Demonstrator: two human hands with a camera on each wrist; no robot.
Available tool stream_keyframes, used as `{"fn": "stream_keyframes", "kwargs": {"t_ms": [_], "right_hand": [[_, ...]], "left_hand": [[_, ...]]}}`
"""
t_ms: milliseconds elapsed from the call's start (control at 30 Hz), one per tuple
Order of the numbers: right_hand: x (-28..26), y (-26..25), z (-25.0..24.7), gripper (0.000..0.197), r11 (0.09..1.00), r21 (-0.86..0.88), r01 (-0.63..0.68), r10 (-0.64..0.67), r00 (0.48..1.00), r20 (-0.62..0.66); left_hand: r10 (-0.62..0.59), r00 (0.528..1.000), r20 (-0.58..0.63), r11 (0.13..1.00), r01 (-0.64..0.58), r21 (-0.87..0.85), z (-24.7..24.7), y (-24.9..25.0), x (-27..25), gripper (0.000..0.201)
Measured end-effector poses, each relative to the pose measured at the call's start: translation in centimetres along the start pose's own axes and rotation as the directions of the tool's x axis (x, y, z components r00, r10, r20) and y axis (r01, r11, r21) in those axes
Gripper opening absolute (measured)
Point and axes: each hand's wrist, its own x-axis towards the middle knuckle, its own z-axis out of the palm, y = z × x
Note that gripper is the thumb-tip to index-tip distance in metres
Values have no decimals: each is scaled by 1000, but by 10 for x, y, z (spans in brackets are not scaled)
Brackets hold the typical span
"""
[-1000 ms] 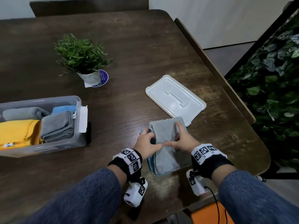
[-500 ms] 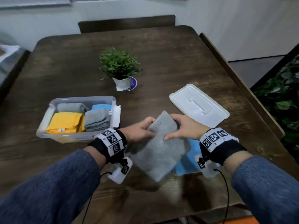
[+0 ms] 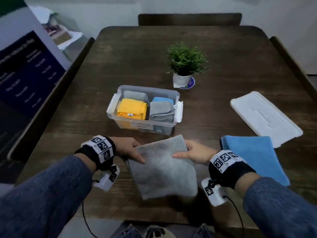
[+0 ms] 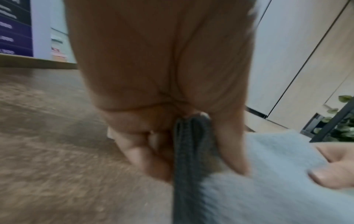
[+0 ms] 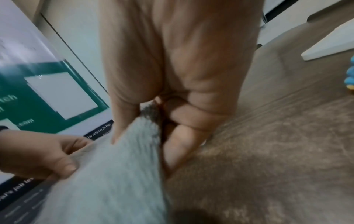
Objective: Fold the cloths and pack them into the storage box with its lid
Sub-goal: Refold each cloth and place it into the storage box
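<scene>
Head view: the left hand and the right hand each pinch one side of a folded gray cloth, thumbs on top, fingers under it. The cloth is just in front of the clear storage box, which has folded cloths inside. A blue cloth lies flat by the right wrist. The white lid lies past it on the table

Folded grey cloth held lower centre, off table. Blue cloth flat at right. Clear storage box centre, open, packed with folded cloths. White lid right.
</scene>
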Motion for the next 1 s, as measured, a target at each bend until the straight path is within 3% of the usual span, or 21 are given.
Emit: {"fn": "stream_keyframes", "kwargs": {"t_ms": [100,200,267,333,467,600,767,900,1000], "right_hand": [[22,8,24,18,995,-64,-77,75,997,-31],[55,28,30,22,974,-194,-114,63,966,-251],[68,38,33,28,959,-218,-180,85,919,-384],[72,40,37,36,969,-168,-183,97,901,-423],[66,40,39,47,996,-25,-83,67,922,-380],[51,42,46,28,987,-147,-64,6,931,-364],[43,50,56,32,913,-400,-74,-13,977,-212],[39,48,55,33,841,-537,-64,-29,986,-163],[33,49,58,31,790,-609,-67,34,997,-66]], "left_hand": [[58,978,-199,988,-28,150,-12,-32,13,17],[147,883,-446,965,-28,262,-9,-53,40,17],[195,835,-514,946,-22,323,-2,-62,57,18],[219,811,-543,956,-66,286,3,-66,65,20],[279,817,-505,960,-228,163,5,-63,63,15],[331,863,-381,943,-287,168,0,-71,55,16],[282,929,-237,954,-247,168,6,-82,42,16],[290,944,-158,928,-238,287,25,-88,42,16],[310,940,-144,898,-239,370,39,-96,44,19]]}}
